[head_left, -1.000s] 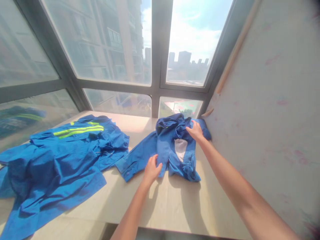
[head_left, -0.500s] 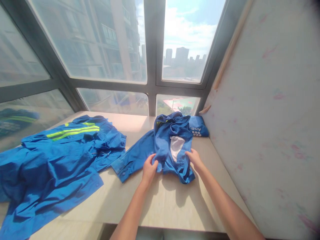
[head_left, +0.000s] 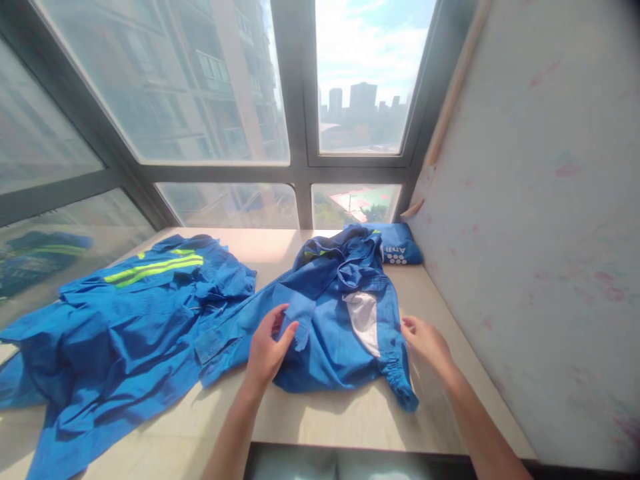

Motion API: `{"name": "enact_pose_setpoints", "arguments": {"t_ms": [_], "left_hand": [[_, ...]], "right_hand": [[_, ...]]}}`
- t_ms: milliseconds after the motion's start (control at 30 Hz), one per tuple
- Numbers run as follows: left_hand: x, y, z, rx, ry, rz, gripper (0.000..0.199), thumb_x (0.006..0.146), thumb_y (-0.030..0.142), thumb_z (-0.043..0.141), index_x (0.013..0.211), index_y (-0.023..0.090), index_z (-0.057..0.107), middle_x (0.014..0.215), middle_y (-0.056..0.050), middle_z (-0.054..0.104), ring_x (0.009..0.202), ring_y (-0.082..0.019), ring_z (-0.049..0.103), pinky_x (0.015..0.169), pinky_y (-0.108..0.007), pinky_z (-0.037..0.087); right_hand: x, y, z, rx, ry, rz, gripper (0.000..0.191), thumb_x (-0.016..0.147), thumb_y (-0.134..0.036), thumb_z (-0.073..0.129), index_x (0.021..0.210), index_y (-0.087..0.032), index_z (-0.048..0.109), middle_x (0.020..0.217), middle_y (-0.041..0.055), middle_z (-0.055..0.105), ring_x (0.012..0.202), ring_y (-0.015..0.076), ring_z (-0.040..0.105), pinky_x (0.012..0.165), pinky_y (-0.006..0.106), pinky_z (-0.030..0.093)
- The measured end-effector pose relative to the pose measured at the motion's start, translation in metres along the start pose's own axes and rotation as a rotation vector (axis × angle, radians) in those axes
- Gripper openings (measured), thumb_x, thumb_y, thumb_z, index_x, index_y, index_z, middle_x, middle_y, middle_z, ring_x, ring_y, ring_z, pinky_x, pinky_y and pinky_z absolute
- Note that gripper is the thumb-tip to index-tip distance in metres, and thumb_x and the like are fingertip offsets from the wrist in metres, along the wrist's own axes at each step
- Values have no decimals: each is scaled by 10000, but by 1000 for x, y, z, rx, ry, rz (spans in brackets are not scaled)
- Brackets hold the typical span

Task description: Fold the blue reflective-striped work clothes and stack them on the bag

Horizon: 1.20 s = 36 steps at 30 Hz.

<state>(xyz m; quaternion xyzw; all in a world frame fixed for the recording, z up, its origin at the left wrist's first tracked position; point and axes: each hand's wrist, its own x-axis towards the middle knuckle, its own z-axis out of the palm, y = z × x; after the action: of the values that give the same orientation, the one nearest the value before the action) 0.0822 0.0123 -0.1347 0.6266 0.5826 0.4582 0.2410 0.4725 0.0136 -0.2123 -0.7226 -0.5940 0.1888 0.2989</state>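
A blue jacket (head_left: 330, 360) lies partly spread on the pale ledge, one sleeve reaching left and a white patch (head_left: 364, 320) showing on its right half. At its left part is my left hand (head_left: 270, 343), thumb and fingers curved around a flap of the cloth. My right hand (head_left: 425, 340) is at the jacket's right edge, fingertips pressed together against the fabric; how much cloth they pinch is too small to tell. A second blue garment (head_left: 125, 320) with yellow-green stripes lies crumpled to the left, close to the jacket's sleeve.
Behind the jacket, a folded blue bundle (head_left: 403, 243) with white lettering rests against the patterned wall (head_left: 550, 267). Grey window frames (head_left: 297, 120) rise behind the pale ledge (head_left: 350, 423). The ledge's front edge runs below my hands.
The jacket has been spread wider and its lower part now comes nearer the front edge. My hands have moved apart, the left one leftward and the right one rightward. The view has shifted slightly.
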Motion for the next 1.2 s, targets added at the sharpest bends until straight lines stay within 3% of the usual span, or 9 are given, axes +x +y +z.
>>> {"name": "enact_pose_setpoints", "arguments": {"t_ms": [100,167,300,533,633,833,900,1033,1200], "left_hand": [[-30,-28,26,172,-261,130,669,797,405,723,1421,244,541,1289,-117,641,1183,-289,631,1031,-454,512],[-49,-45,36,280,-319,192,757,773,333,720,1485,236,480,1384,-142,588,1279,-318,574,1083,-494,473],[-74,-61,39,434,-285,227,601,877,268,578,1472,217,504,1377,-148,617,1260,-308,597,1069,-491,488],[-80,-51,22,646,-256,164,365,965,239,462,1258,184,672,1217,-123,724,1066,-277,698,926,-426,558],[-81,-50,14,725,-256,79,363,982,237,444,1266,187,663,1193,-114,740,1011,-272,722,857,-393,566],[-85,-46,10,727,-217,70,323,978,246,468,1220,197,677,1145,-103,750,988,-274,723,833,-392,558],[-87,-37,20,677,-210,168,324,974,225,466,1219,200,675,1166,-109,735,1024,-269,705,870,-400,550],[-84,-16,49,611,-338,403,345,945,133,471,1201,224,684,1213,-112,705,1123,-267,650,949,-428,513],[-64,-4,68,719,-483,360,386,888,55,475,1191,204,663,1211,-123,680,1108,-272,629,890,-397,509]], "right_hand": [[14,1,2,146,-9,21,395,820,-392,548,1095,-181,739,1015,120,770,894,277,728,775,354,536],[29,-5,3,191,2,10,423,820,-384,549,1137,-160,716,999,121,770,910,274,727,806,362,545],[61,-20,11,160,78,17,396,806,-337,569,1139,-167,700,1027,125,762,931,256,722,831,348,543],[99,-44,29,359,125,82,530,723,-403,648,1176,-129,654,1050,138,736,824,227,686,705,318,540],[93,-61,14,423,175,5,457,768,-441,612,1098,-131,672,974,113,737,801,224,669,714,330,544],[25,-107,-30,229,406,-480,243,861,-302,587,1052,-217,710,946,62,700,823,205,640,857,354,529],[-7,-112,-20,106,283,-546,327,871,-212,540,1153,-240,703,949,58,690,825,198,642,834,320,521],[-56,-98,31,-169,-146,-500,529,802,-91,498,1273,-261,668,1031,76,683,914,220,672,752,277,511],[-70,-76,63,-209,-347,-409,506,822,-148,541,1305,-263,634,1142,83,663,1053,238,658,818,283,511]]}}
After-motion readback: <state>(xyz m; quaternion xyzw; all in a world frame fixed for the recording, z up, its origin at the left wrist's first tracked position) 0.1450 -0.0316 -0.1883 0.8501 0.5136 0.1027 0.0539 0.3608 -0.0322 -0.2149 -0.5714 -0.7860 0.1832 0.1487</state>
